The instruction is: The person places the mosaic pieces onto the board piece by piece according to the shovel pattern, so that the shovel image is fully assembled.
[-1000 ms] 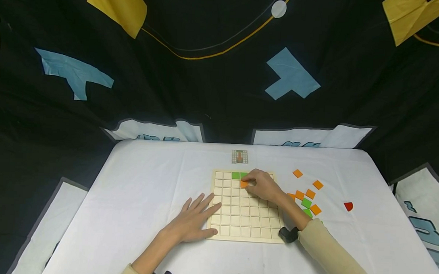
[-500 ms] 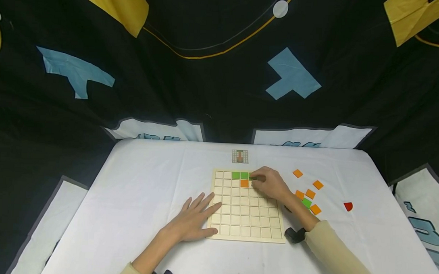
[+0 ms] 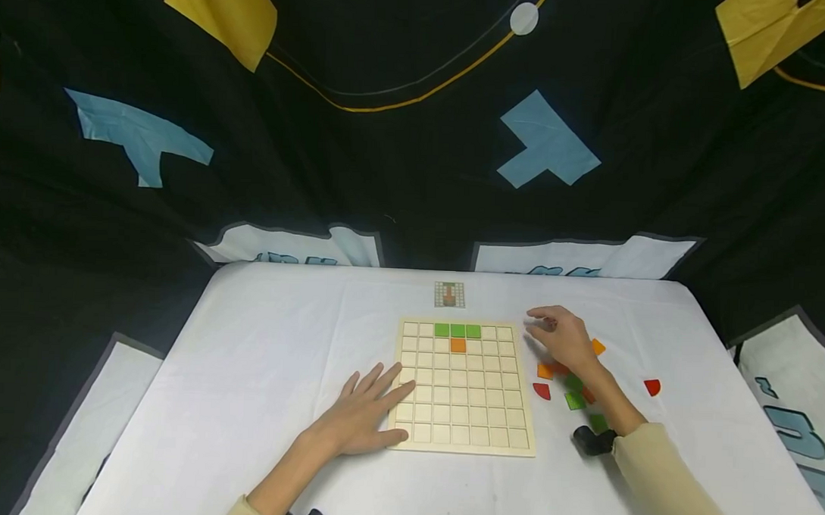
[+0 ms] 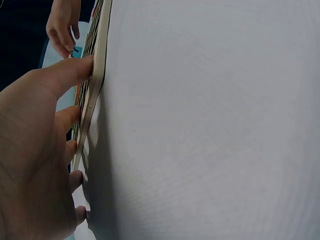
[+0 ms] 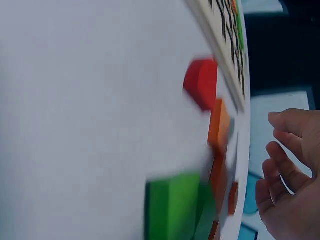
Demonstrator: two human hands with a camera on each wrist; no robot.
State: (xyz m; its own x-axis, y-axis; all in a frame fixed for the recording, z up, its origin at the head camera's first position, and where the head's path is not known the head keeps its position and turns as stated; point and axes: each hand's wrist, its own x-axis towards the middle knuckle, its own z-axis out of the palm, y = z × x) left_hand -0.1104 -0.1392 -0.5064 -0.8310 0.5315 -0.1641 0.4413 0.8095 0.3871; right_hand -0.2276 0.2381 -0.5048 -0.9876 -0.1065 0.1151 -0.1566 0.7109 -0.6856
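Observation:
A pale wooden grid board (image 3: 458, 404) lies on the white table. Three green square tiles (image 3: 458, 330) sit side by side in its top row, with one orange square tile (image 3: 458, 345) under the middle one. My left hand (image 3: 355, 413) rests with spread fingers along the board's left edge; the left wrist view shows its thumb (image 4: 75, 72) on the wooden rim. Over the loose tiles right of the board is my right hand (image 3: 563, 340), thumb and fingers apart. In the right wrist view nothing lies between the fingers of the right hand (image 5: 290, 170).
Below the right hand lie loose orange tiles (image 3: 545, 371), green tiles (image 3: 574, 401) and a red rounded piece (image 3: 542, 391), partly hidden by the forearm. Another red piece (image 3: 652, 387) lies farther right. A small printed grid card (image 3: 449, 294) sits behind the board.
My right hand has left the board's top rows and moved right, over the loose tiles. A third green tile now shows in the top row. The left hand has stayed put.

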